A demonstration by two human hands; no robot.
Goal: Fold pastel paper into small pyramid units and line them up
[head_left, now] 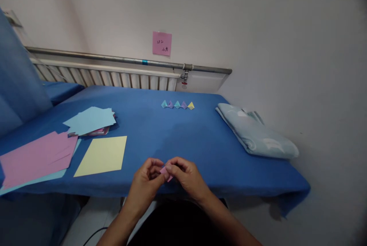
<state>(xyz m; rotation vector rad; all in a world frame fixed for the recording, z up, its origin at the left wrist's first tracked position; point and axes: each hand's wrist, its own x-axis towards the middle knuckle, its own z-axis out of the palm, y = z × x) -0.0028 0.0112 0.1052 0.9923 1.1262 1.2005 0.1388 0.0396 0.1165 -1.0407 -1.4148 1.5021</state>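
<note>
Between my two hands, near the front edge of the bed, is a small folded piece of pink paper point(163, 170). My left hand point(148, 177) pinches it from the left with thumb and fingers. From the right, my right hand point(185, 175) grips the same paper, its fingers covering much of it. Farther back lies a row of several small folded paper shapes point(177, 105) in light blue, purple and yellow. To the left of my hands a yellow paper sheet point(103, 155) lies flat.
Pink sheets point(40, 158) and a stack topped with light blue paper point(93, 119) lie at the left. A folded pale blanket point(255, 133) rests at the right. Behind the blue-covered bed point(143, 123) are a radiator point(114, 77) and a wall with a pink note point(162, 43).
</note>
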